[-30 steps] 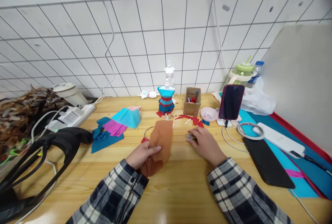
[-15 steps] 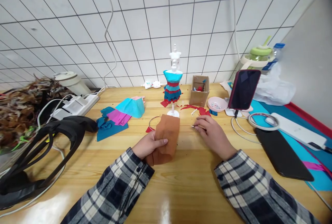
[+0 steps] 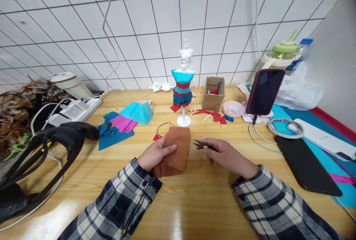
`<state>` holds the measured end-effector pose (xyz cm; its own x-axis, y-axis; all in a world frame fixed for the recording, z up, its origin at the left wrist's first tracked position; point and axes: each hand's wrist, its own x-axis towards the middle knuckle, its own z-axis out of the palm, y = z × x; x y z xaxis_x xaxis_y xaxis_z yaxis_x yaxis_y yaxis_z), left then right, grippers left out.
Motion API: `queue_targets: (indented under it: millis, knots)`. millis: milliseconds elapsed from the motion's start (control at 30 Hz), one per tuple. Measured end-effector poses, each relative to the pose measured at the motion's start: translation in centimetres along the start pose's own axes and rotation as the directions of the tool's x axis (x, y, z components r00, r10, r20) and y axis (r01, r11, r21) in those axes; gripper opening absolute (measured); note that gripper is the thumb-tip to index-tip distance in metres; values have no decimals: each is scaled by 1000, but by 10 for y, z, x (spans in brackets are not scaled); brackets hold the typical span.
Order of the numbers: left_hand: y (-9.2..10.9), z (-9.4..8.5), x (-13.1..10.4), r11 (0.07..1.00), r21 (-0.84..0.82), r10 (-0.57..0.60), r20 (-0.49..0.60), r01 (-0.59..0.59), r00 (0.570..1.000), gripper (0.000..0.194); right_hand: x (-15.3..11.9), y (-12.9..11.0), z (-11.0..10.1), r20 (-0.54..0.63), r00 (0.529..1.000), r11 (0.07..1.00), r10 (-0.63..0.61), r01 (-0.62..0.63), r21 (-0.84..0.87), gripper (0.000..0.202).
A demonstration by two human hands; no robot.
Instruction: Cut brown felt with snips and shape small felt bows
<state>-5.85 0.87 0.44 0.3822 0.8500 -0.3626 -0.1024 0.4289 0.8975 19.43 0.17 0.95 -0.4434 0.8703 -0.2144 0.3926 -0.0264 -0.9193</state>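
Note:
Between thumb and fingers, my left hand [image 3: 156,154] pinches a folded piece of brown crepe paper [image 3: 178,147] above the wooden table. My right hand [image 3: 224,155] is closed around small dark scissors [image 3: 205,145]; their blades point left at the paper's right edge, a short gap away and slightly parted. Behind the paper stands a small white mannequin [image 3: 183,56] on a round base, dressed in a turquoise, red and teal ruffled paper dress [image 3: 183,88]. A thin ring [image 3: 162,125] lies partly behind the paper.
A cardboard box [image 3: 213,101], a pink bowl of beads [image 3: 233,109] and red scraps [image 3: 215,115] lie behind my right hand. Coloured paper [image 3: 136,113] and a black headset [image 3: 69,147] are at left. A propped phone [image 3: 264,93] and black slab [image 3: 307,165] are at right.
My right hand has picked up the scissors from the table and brought them toward the brown paper. My left hand keeps its hold on the paper. The view has shifted slightly.

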Motion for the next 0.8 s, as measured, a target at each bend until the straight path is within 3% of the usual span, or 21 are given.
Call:
queue_targets:
  millis: [167, 367, 500, 667, 800]
  knots:
    - [0, 4, -1, 999, -35, 18, 39, -17, 999, 53, 2, -2, 4, 0, 996, 987, 86, -86, -133, 64]
    - [-3, 4, -1, 999, -10, 41, 97, -40, 994, 50, 4, -5, 11, -137, 990, 952, 40, -79, -294, 46]
    - [-3, 4, -1, 999, -5, 44, 114, -43, 992, 51, 4, -4, 11, -142, 990, 956, 13, -54, -287, 48]
    - [-3, 4, -2, 999, -24, 51, 128, -48, 990, 55, 5, -4, 6, -199, 977, 945, 73, -132, -298, 52]
    - [-4, 4, -2, 999, -18, 49, 111, -48, 993, 57, 4, -5, 6, -161, 985, 955, 69, -112, -276, 51]
